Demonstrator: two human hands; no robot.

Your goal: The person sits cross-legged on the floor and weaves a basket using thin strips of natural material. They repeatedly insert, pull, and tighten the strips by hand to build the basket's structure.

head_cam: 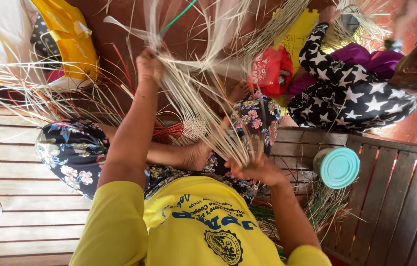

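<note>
My left hand (149, 64) is raised in front of me, closed on the upper ends of a bundle of long pale straw strips (198, 98). Low over my lap, my right hand (257, 169) grips the same bundle where the strips come together. The strips fan out between the two hands and spread upward beyond them. Between my knees lies a small woven piece (191, 130) with red strips (166, 132) running out of it. I sit in a yellow shirt and floral trousers (68, 150).
I sit on a wooden slatted bench (16, 148); a teal-lidded container (337, 167) stands on it at right. Another person in black star-patterned clothes (346, 98) sits on the red floor beyond, beside a red bag (271, 69). A yellow-and-white bag (65, 39) lies top left.
</note>
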